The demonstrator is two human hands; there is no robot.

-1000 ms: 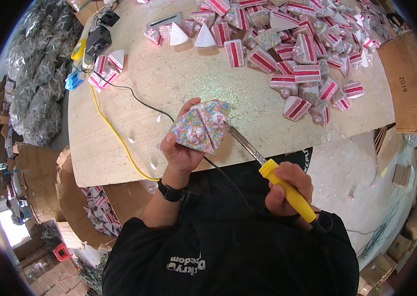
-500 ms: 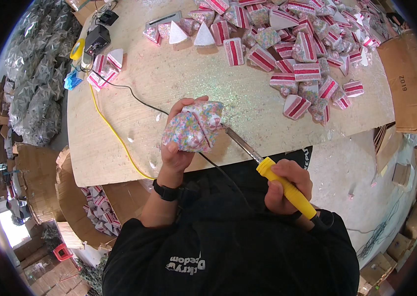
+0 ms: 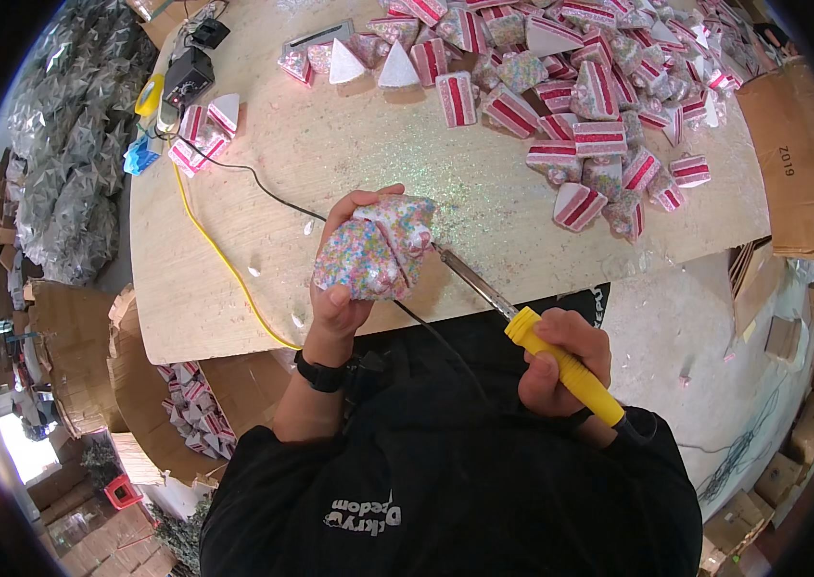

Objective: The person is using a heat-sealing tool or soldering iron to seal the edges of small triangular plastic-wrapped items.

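My left hand [image 3: 338,306] is closed around two toy cake slices [image 3: 361,258] pressed side by side, their speckled pastel faces toward me. A narrow dark gap runs between the two slices. In my right hand [image 3: 569,358] is a soldering iron [image 3: 561,361] with a yellow handle and a metal shaft, gripped by thumb and fingers. Its tip lies at the right side of the slices, by a small pinkish-white knob; whether it touches cannot be made out.
Many pink-and-white cake slices [image 3: 599,139] are heaped at the table's [image 3: 263,212] far right. A black power box [image 3: 189,77] and a yellow cable [image 3: 217,253] lie at left. Glitter covers the middle. Cardboard boxes [image 3: 801,159] stand at the right; an open carton [image 3: 142,385] holds more slices.
The held slices have tilted slightly, showing more of the left one's speckled face. My right hand and the soldering iron have shifted a little right and down.
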